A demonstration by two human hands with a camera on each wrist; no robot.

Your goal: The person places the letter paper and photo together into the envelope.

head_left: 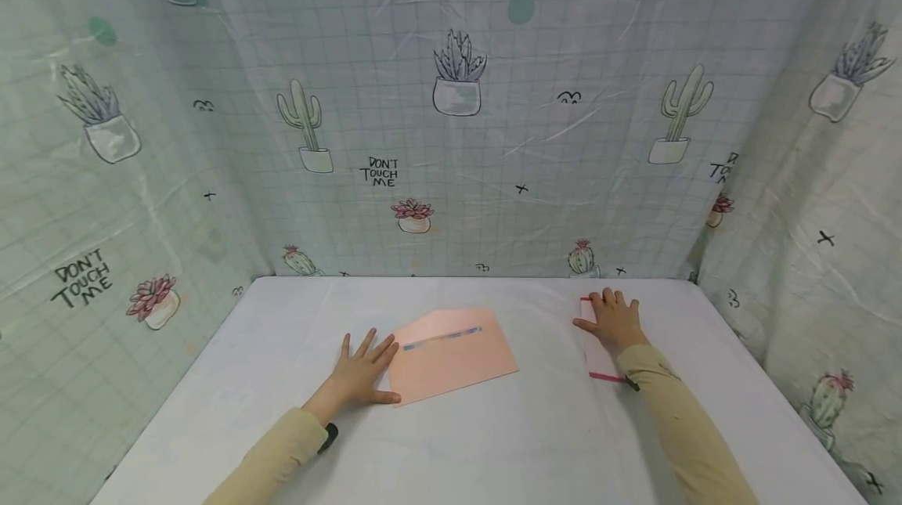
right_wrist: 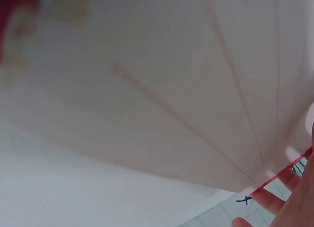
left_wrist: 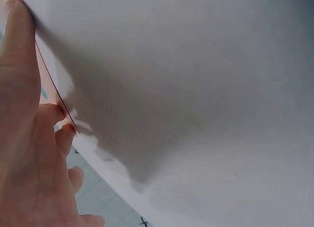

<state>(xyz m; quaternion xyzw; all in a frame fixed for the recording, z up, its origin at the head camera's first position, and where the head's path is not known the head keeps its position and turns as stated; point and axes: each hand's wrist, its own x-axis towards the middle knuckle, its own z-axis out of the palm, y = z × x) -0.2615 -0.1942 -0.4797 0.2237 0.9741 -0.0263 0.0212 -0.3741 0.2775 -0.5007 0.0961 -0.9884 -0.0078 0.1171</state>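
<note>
Pressing my left hand (head_left: 361,373) flat, fingers spread, on the near-left corner of the pink envelope (head_left: 451,352) in the middle of the white table (head_left: 232,380), I hold nothing. My right hand (head_left: 615,319) lies open on a white sheet with red edges (head_left: 597,356), well apart to the right. As I judge it, the sheet is not yet inside the envelope, so nearly everything is left
</note>
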